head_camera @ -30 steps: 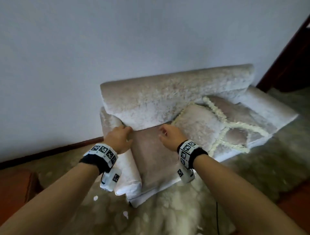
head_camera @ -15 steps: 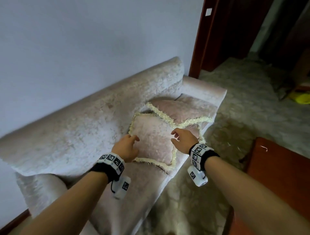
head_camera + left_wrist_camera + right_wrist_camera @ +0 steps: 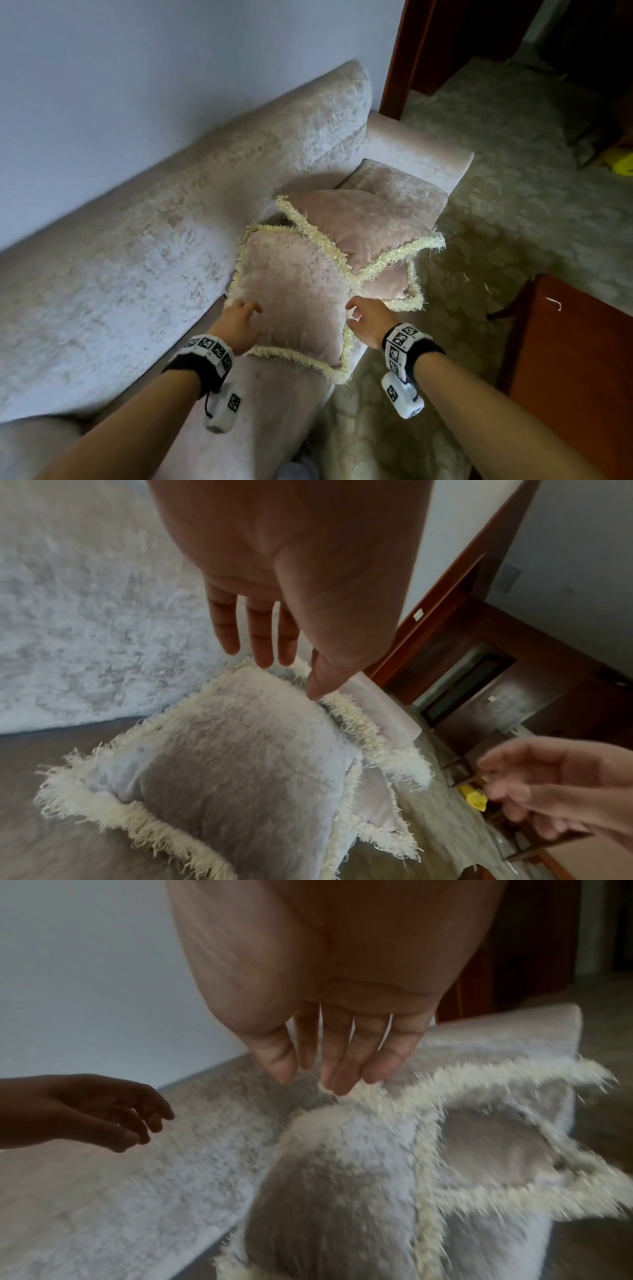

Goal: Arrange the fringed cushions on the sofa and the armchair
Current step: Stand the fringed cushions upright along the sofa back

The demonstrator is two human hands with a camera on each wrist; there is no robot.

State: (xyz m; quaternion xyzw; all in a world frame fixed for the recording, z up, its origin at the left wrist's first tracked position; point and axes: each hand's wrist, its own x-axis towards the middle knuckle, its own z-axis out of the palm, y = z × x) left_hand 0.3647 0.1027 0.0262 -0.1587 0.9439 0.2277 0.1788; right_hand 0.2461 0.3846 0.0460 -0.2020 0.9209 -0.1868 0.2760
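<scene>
The near fringed cushion (image 3: 294,294) lies at frame centre on the sofa (image 3: 144,246), overlapping a second cushion (image 3: 363,222). The left hand (image 3: 239,322) and right hand (image 3: 368,317) flank it, fingers loosely spread, nothing gripped. Step judged: reaching. Both side edges must next be gripped.

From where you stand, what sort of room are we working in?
Most likely a home living room: a long velvet sofa against a plain wall, two fringed cushions on its seat, patterned carpet, and a wooden door frame beyond.
</scene>
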